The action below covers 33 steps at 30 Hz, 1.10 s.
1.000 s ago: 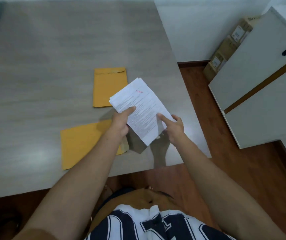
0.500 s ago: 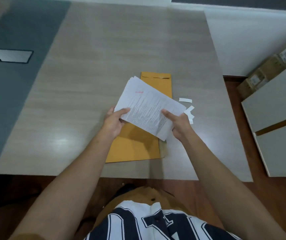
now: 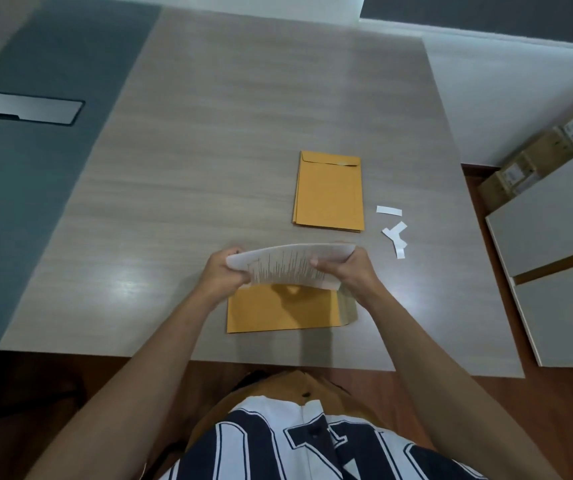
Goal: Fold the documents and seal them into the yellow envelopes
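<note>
I hold a white printed stack of documents (image 3: 285, 263) bent over into a curve above the table. My left hand (image 3: 221, 271) grips its left end and my right hand (image 3: 345, 271) grips its right end. Directly beneath lies a yellow envelope (image 3: 278, 311) flat near the table's front edge, its opening flap at the right. A small stack of yellow envelopes (image 3: 328, 192) rests farther back, flaps closed at the far end.
Several white paper strips (image 3: 394, 230) lie right of the envelope stack. The wood-grain table (image 3: 209, 133) has a dark panel with a metal cover plate (image 3: 30, 108) at left. White cabinets (image 3: 555, 237) and cardboard boxes (image 3: 538, 157) stand to the right.
The documents were flat and tilted in both hands; now they are turned sideways and curled over into a fold. The view shifted left, showing the whole near envelope.
</note>
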### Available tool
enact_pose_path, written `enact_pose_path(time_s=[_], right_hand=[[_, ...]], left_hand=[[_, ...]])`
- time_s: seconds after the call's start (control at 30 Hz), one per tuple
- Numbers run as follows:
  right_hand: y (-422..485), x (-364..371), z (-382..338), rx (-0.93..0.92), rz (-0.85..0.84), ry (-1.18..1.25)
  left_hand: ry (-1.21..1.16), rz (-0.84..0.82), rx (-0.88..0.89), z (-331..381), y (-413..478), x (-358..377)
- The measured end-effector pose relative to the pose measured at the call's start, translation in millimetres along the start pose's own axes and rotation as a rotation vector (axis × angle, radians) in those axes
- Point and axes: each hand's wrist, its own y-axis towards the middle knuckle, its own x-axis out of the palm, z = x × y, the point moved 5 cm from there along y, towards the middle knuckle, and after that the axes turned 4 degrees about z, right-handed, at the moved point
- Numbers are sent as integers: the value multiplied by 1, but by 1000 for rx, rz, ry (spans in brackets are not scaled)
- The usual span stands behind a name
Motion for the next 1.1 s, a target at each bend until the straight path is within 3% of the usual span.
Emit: enact_pose_path(time_s=[0.2, 0.6, 0.8, 0.87, 1.1], right_hand=[[-4, 0, 16, 51, 59, -7], [-12, 7, 13, 18, 103, -101], [-13, -22, 14, 104, 241, -105], [-18, -41, 16, 105, 274, -84], [-48, -138, 32, 138, 492, -262]], left_hand=[[-83, 74, -145, -16, 2, 4], [-87, 134, -178, -25, -10, 16], [-109, 130, -113, -6, -9, 30], [-43, 140, -70, 1, -8, 41], [568, 108, 87, 18, -19, 112]])
